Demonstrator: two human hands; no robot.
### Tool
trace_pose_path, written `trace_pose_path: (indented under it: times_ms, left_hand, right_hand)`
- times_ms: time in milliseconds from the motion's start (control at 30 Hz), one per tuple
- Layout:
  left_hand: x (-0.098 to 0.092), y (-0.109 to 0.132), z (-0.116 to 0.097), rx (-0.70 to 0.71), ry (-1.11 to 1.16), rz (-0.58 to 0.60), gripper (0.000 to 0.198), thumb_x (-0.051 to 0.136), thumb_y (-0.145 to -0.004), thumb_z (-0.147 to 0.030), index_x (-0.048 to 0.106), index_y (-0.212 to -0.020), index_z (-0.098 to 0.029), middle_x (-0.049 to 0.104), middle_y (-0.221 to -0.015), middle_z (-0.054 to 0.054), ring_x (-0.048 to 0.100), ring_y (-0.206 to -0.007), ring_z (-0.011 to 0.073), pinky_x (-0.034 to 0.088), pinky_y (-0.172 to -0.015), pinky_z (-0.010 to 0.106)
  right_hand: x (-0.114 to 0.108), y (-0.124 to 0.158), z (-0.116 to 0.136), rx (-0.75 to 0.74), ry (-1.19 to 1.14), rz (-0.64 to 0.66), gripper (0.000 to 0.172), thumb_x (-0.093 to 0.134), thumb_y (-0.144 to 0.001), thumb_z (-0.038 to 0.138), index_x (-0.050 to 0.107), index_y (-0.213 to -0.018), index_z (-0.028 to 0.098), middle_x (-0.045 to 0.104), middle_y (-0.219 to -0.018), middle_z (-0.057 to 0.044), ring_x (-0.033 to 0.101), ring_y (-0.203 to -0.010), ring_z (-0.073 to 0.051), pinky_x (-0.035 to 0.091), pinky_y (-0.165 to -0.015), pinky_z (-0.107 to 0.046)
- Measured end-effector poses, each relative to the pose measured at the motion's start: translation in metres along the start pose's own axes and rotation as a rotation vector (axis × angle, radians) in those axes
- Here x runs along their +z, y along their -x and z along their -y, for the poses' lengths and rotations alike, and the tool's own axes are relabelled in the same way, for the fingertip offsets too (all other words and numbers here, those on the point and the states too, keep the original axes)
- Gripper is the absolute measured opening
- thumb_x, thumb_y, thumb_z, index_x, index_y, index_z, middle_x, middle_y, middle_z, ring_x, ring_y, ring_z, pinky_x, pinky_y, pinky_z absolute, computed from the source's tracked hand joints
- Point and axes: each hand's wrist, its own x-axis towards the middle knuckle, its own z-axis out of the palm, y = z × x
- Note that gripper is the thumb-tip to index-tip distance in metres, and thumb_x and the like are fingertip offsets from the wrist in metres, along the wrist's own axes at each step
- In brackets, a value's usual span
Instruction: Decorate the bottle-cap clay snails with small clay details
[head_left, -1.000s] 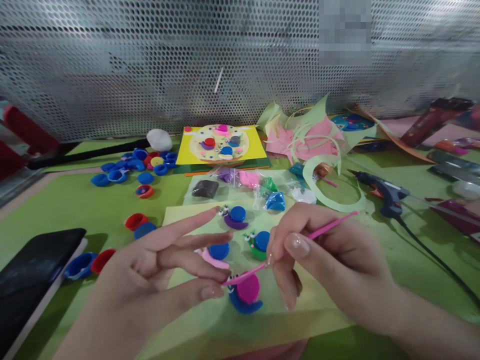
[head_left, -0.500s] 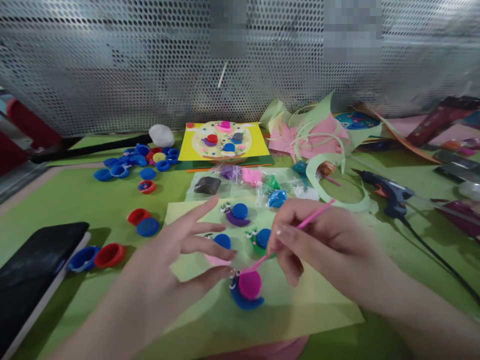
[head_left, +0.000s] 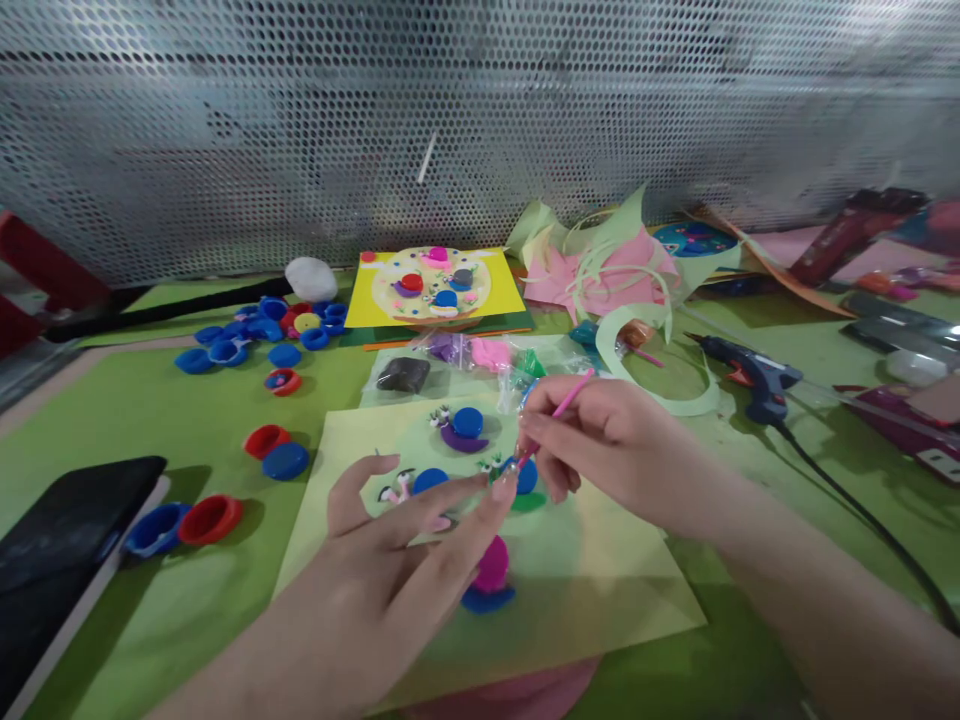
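My right hand [head_left: 592, 435] pinches a thin pink modelling stick [head_left: 574, 392], its lower end pointing down and left. Stretched out over the paper, my left hand [head_left: 405, 550] has its fingers apart, and one fingertip meets or nearly meets the stick's tip. Below them lies a pale yellow sheet [head_left: 600, 600] with bottle-cap snails on clay bodies. The purple-bodied snail [head_left: 466, 428] is farthest off. A green-bodied snail [head_left: 529, 485] is by the stick's tip. My left fingers partly cover the pink-bodied snail [head_left: 429, 482] and the magenta-capped snail [head_left: 493, 565].
Loose bottle caps [head_left: 285, 460] and a phone [head_left: 67, 540] are on the left. Behind the sheet lie clay bags [head_left: 491, 353] and a yellow snail picture [head_left: 360, 300]. Paper scraps [head_left: 600, 275] and a corded glue gun [head_left: 750, 375] are at right.
My left hand has moved right and up from beside the magenta-capped snail to the stick's tip. The stick has lifted off that snail and shifted toward the green-bodied one.
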Motion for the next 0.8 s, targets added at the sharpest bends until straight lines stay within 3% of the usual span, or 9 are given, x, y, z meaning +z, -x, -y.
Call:
trace_pose_path:
  times_ms: [167, 333, 567, 733, 800]
  left_hand:
    - [0.003, 0.001, 0.000, 0.047, -0.010, -0.018, 0.085, 0.050, -0.080, 0.004, 0.007, -0.149, -0.020, 0.078, -0.083, -0.002, 0.060, -0.116, 0.0218, -0.005, -0.113, 0.040]
    - [0.008, 0.001, -0.012, -0.070, 0.053, -0.091, 0.077, 0.038, -0.085, 0.007, 0.013, -0.148, -0.029, 0.078, -0.080, -0.002, 0.059, -0.117, 0.0203, 0.003, -0.112, 0.048]
    - [0.008, 0.001, -0.014, -0.064, 0.008, -0.048, 0.074, 0.033, -0.085, 0.008, 0.016, -0.147, -0.027, 0.078, -0.083, 0.001, 0.057, -0.119, 0.0198, 0.006, -0.111, 0.050]
    - [0.010, 0.003, -0.012, -0.047, 0.028, -0.043, 0.075, 0.036, -0.086, 0.006, 0.013, -0.148, -0.030, 0.078, -0.083, 0.000, 0.058, -0.118, 0.0208, 0.006, -0.111, 0.050]
    - [0.012, 0.004, -0.010, -0.129, 0.173, -0.075, 0.074, 0.044, -0.085, 0.002, 0.024, -0.144, -0.037, 0.078, -0.087, -0.002, 0.061, -0.114, 0.0212, 0.006, -0.112, 0.047]
  right_hand:
    - [0.000, -0.001, -0.002, -0.040, -0.020, 0.000, 0.029, 0.044, -0.093, 0.029, 0.051, -0.067, 0.020, 0.057, -0.054, 0.003, 0.049, -0.049, -0.010, 0.038, -0.048, -0.023]
    - [-0.001, -0.003, -0.003, -0.049, -0.016, -0.008, 0.025, 0.043, -0.093, 0.029, 0.053, -0.072, 0.020, 0.057, -0.052, 0.004, 0.050, -0.047, -0.011, 0.037, -0.046, -0.023]
    - [-0.002, -0.004, 0.000, -0.051, -0.005, -0.002, 0.024, 0.044, -0.092, 0.026, 0.051, -0.069, 0.021, 0.057, -0.051, 0.004, 0.052, -0.047, -0.011, 0.038, -0.047, -0.023]
    - [-0.002, -0.004, 0.000, -0.061, -0.002, -0.006, 0.026, 0.045, -0.092, 0.026, 0.051, -0.067, 0.020, 0.058, -0.051, 0.003, 0.053, -0.048, -0.011, 0.039, -0.048, -0.024]
    - [-0.002, -0.005, 0.000, -0.064, 0.002, -0.010, 0.027, 0.046, -0.091, 0.026, 0.052, -0.066, 0.020, 0.058, -0.051, 0.003, 0.052, -0.047, -0.011, 0.039, -0.047, -0.023]
